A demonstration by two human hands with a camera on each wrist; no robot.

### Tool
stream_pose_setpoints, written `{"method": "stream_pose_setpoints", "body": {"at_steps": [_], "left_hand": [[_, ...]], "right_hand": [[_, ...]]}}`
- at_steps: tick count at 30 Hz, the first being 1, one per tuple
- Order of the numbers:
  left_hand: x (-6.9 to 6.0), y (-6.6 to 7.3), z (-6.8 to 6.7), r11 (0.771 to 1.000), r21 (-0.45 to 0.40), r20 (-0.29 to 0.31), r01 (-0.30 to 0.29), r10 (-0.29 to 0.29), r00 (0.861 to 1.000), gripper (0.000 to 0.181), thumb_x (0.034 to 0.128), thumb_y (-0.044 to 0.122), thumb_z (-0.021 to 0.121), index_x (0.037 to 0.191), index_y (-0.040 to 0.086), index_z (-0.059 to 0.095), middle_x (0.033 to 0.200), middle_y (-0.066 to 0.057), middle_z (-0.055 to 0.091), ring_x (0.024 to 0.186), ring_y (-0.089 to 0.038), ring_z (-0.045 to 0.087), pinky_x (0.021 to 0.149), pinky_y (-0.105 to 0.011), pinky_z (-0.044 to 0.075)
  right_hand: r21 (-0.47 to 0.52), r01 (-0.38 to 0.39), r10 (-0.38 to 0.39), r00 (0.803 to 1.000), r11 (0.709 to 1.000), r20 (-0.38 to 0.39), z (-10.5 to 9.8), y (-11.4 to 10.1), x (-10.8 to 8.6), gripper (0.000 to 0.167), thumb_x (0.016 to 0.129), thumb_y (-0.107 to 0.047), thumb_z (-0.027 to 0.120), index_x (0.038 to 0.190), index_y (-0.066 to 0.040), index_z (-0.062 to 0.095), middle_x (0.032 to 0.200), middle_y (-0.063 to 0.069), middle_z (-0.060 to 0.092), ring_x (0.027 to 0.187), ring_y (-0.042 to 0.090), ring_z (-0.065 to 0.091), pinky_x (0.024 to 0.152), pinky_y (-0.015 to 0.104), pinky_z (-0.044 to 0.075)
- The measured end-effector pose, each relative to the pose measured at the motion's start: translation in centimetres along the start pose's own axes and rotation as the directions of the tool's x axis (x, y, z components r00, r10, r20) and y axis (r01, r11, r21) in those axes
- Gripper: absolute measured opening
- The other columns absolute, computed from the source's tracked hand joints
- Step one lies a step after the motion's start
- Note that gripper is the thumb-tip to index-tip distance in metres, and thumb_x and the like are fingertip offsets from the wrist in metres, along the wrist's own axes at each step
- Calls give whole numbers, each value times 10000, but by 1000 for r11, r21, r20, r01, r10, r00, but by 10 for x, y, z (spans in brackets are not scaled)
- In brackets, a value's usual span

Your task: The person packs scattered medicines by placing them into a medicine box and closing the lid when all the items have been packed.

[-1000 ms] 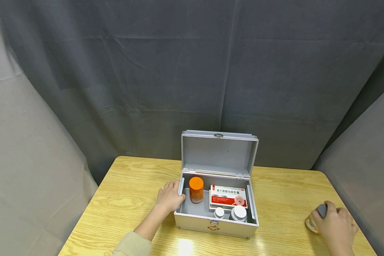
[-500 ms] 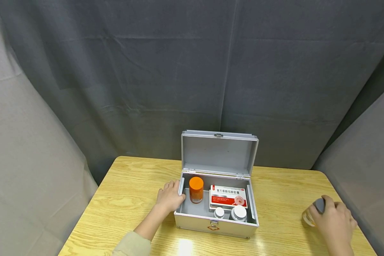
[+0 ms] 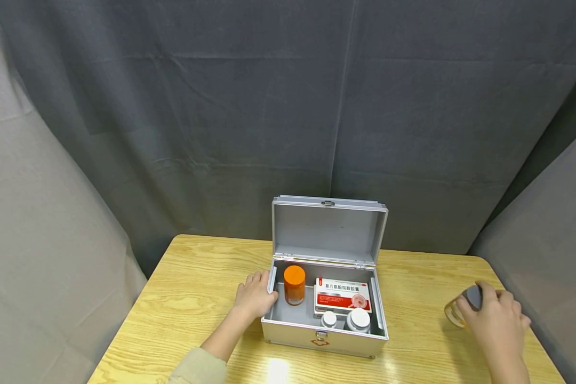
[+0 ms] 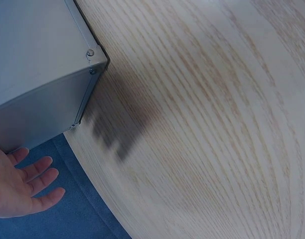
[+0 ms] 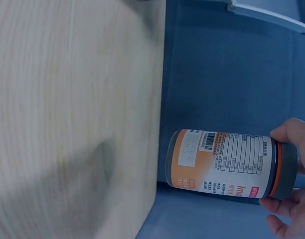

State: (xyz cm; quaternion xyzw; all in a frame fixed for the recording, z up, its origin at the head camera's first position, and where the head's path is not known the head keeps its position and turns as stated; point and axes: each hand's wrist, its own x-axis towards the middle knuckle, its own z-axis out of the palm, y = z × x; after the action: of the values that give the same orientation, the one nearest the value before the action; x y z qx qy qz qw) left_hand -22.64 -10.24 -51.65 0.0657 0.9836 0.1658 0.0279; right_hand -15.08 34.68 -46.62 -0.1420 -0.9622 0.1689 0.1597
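Note:
The thumb and fingertips of my right hand (image 3: 499, 322) grip the dark grey cap of a pill bottle (image 5: 222, 162) with an orange and white label. It hangs tilted above the right side of the table, its shadow apart from it. My left hand (image 3: 255, 296) touches the left wall of an open silver medicine case (image 3: 293, 334), thumb at the rim, other fingers loosely extended outside. Inside the case are an orange-capped bottle (image 3: 294, 288), a red and white medicine box (image 3: 341, 293), a small white bottle (image 3: 329, 319) and a larger white bottle (image 3: 359, 320).
The case's lid (image 3: 328, 229) stands raised at the back. A wooden table (image 3: 197, 277) carries everything, and its rounded edges show at the back corners. Grey curtains (image 3: 245, 106) hang behind and at both sides.
My right hand has lifted the pill bottle and carried it a little left and away from me. The left hand and the case have not moved.

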Motion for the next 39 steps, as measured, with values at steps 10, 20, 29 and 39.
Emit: {"method": "stream_pose_setpoints", "body": {"at_steps": [10, 20, 29, 39], "left_hand": [[0, 0, 0, 1000, -8, 0, 2, -2, 1000, 607, 827, 380, 506, 1332, 63, 390, 1306, -173, 448, 1211, -366, 390, 916, -569, 337], [0, 0, 0, 1000, -13, 3, 8, -8, 1000, 623, 830, 383, 507, 1347, 60, 382, 1328, -178, 435, 1230, -369, 377, 936, -578, 322], [0, 0, 0, 1000, -10, 5, 10, -9, 1000, 623, 827, 383, 504, 1345, 60, 382, 1324, -176, 437, 1222, -368, 383, 931, -574, 326], [0, 0, 0, 1000, -11, 10, 10, -10, 1000, 620, 834, 374, 505, 1353, 62, 377, 1321, -177, 437, 1217, -368, 384, 932, -572, 324]], "right_hand": [[12, 88, -88, 995, 996, -43, -8, -27, -1, 570, 823, -304, 624, 1240, 49, 462, 1122, 391, 415, 958, 558, 402, 661, 649, 314], [20, 179, -178, 982, 984, -58, -14, -58, -3, 525, 817, -272, 611, 1235, 16, 478, 1114, 366, 436, 948, 511, 421, 659, 641, 315], [28, 269, -265, 959, 963, -103, -15, -85, -3, 480, 789, -244, 613, 1203, -28, 508, 1083, 319, 472, 943, 471, 441, 656, 629, 336], [80, 348, -333, 931, 934, -149, -15, -114, -4, 457, 762, -223, 630, 1169, -42, 531, 1027, 285, 494, 900, 440, 458, 661, 592, 332]]}}
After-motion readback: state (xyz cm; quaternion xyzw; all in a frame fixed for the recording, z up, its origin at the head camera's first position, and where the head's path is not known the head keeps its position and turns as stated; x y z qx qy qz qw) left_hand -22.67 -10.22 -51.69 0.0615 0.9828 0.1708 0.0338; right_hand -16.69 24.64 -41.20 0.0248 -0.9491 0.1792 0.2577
